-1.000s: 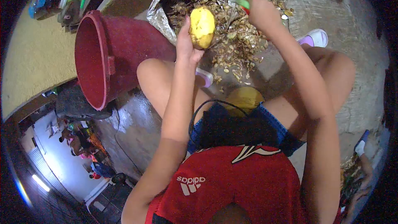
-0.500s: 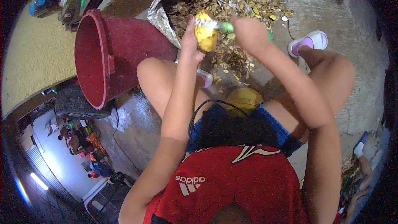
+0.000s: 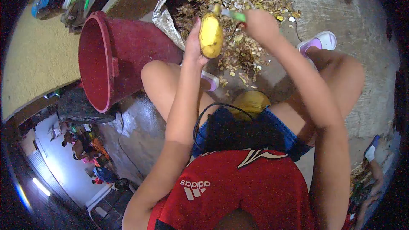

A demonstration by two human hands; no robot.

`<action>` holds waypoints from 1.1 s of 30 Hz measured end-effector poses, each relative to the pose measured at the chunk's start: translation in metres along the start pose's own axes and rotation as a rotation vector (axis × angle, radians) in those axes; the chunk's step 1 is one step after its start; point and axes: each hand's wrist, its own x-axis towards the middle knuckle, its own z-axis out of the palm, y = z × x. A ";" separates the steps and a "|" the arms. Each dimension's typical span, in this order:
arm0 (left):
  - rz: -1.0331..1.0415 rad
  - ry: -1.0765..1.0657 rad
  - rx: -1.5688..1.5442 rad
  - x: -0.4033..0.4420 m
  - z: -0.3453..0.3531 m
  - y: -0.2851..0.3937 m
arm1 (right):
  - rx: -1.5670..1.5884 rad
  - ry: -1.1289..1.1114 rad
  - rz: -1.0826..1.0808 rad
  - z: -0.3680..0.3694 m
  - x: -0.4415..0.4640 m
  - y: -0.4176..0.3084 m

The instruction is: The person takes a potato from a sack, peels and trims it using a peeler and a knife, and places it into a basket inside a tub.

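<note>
My left hand [image 3: 194, 46] grasped the oval yellow fruit [image 3: 211, 36]. My right hand [image 3: 261, 26], gripping the green-handled metal blade [image 3: 239, 16], moved toward its far end; stroke likely ended.

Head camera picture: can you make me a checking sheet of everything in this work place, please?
Surface: rough grey floor, partly covered.
Job's things: yellow oval produce; green-handled tool, its pale end blurred.
Clutter: scattered brown and yellow peelings; silvery open-mouthed sack holding brown scraps.
Grippers: bare left hand holds the yellow oval produce; bare right hand grips the green-handled tool.
Cables: thin black cord curving over the lap, possibly a strap.
Surroundings: big red plastic bucket near the left knee; people farther off.
</note>
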 end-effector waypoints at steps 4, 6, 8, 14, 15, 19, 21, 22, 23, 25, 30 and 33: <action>0.019 0.056 0.019 -0.002 0.008 -0.001 | -0.074 0.053 0.017 0.002 0.009 0.018; 0.060 0.092 -0.002 0.002 0.001 -0.004 | -0.021 0.074 -0.043 -0.003 0.003 0.001; 0.054 0.081 0.013 0.001 0.001 -0.001 | 0.020 -0.010 -0.039 -0.010 -0.007 -0.013; 0.092 0.231 0.127 0.005 0.002 -0.006 | -0.017 -0.058 -0.066 0.005 -0.012 -0.020; 0.088 0.217 0.146 0.005 0.002 -0.006 | -0.006 -0.049 -0.076 0.006 -0.010 -0.017; 0.049 0.123 0.176 -0.003 0.007 -0.001 | 0.020 -0.057 0.003 0.014 0.004 0.015; 0.073 0.110 0.157 -0.002 0.006 0.001 | -0.026 -0.102 0.080 0.011 0.008 0.027; 0.077 0.109 0.141 -0.004 0.006 -0.001 | -0.021 -0.108 0.071 0.008 0.006 0.025; 0.111 0.135 0.139 -0.004 0.005 -0.002 | -0.019 -0.120 0.055 0.005 0.006 0.022; 0.129 0.162 0.158 0.000 0.002 -0.005 | 0.019 -0.116 0.009 -0.005 0.004 0.008; 0.187 0.218 0.284 0.003 -0.003 -0.006 | 0.050 -0.135 -0.076 -0.006 -0.018 -0.016; 0.248 0.235 0.231 0.005 0.000 -0.009 | -0.005 -0.097 -0.074 -0.001 -0.020 -0.020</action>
